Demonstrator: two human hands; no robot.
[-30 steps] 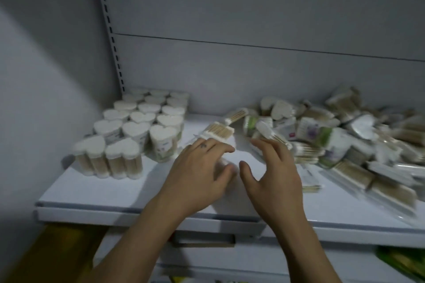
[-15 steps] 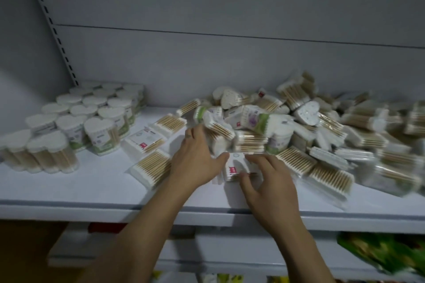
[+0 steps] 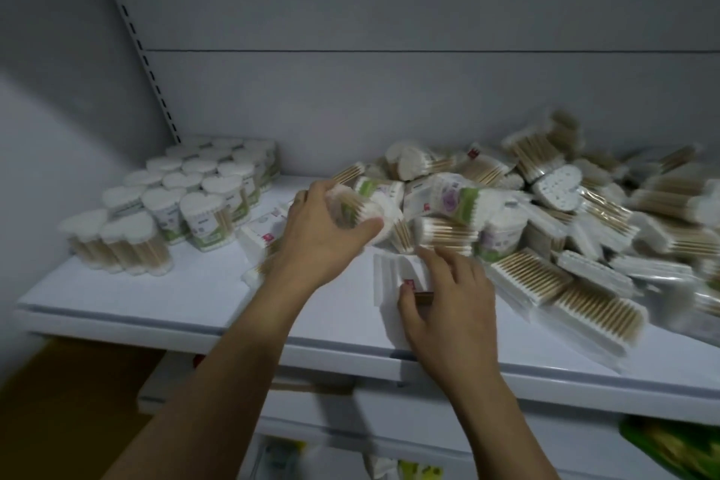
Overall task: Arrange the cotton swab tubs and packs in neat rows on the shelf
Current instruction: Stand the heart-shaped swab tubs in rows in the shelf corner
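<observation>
Head view shows a white shelf (image 3: 117, 296) against a grey back panel (image 3: 389, 97), with a slotted upright (image 3: 136, 47) in the left corner; at the shelf's left end heart-shaped tubs (image 3: 202, 199) of cotton swabs stand upright in tidy rows, touching one another; to the right a loose heap (image 3: 565, 214) of tubs and flat packs lies jumbled, reaching the back panel and spreading toward the front edge. Left hand (image 3: 323, 234) is at the heap's left edge, fingers and thumb curled round a cotton swab tub (image 3: 360, 207) that is tilted on its side, wooden sticks showing through its wall; motion blur hides its label. Right hand (image 3: 448, 300) is just beside it, nearer the front edge, thumb and fingers bent over a flat pack (image 3: 389, 273) with a small red mark, pinching it against the shelf; more flat packs (image 3: 261, 234) lie between the left hand and the rows.
</observation>
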